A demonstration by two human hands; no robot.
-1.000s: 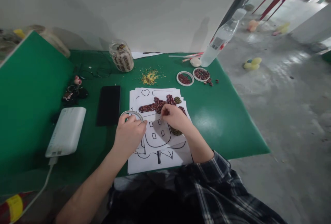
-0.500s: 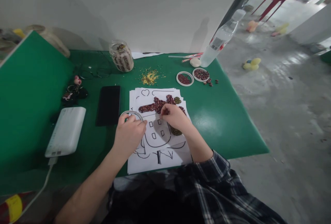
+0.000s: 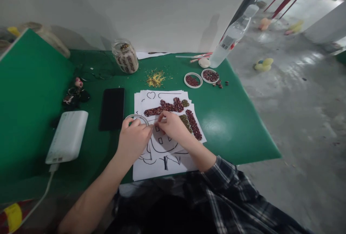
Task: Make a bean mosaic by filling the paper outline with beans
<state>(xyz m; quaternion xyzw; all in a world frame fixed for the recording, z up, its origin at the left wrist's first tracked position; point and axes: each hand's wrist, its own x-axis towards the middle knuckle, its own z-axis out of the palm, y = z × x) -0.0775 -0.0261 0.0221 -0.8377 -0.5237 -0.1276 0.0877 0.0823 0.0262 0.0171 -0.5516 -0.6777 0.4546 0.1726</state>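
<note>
My left hand (image 3: 135,136) is closed over the near side of a round, pale-rimmed lid (image 3: 140,117), which it partly hides. Close by on the right, my right hand (image 3: 171,126) has its fingers pinched together just above the drawing; whatever is between the fingertips is too small to make out. Beneath both hands lie stacked paper sheets (image 3: 143,172) with black line drawings. Dark red beans (image 3: 155,111) fill a shape on the upper sheet. Green beans (image 3: 186,122) and a strip of small red beans (image 3: 194,125) cover shapes to the right.
Two lids, one of small red beans (image 3: 192,80) and one of larger beans (image 3: 210,76), sit near a leaning-looking bottle (image 3: 227,43). Yellow-green bits (image 3: 156,79) are scattered near a glass jar (image 3: 125,57). A phone (image 3: 112,108), power bank (image 3: 67,136) and keys (image 3: 75,95) lie left.
My right hand has moved left, closer to my left hand, uncovering the green beans and the red bean strip. My left hand stays at the lid. The view has shifted slightly.
</note>
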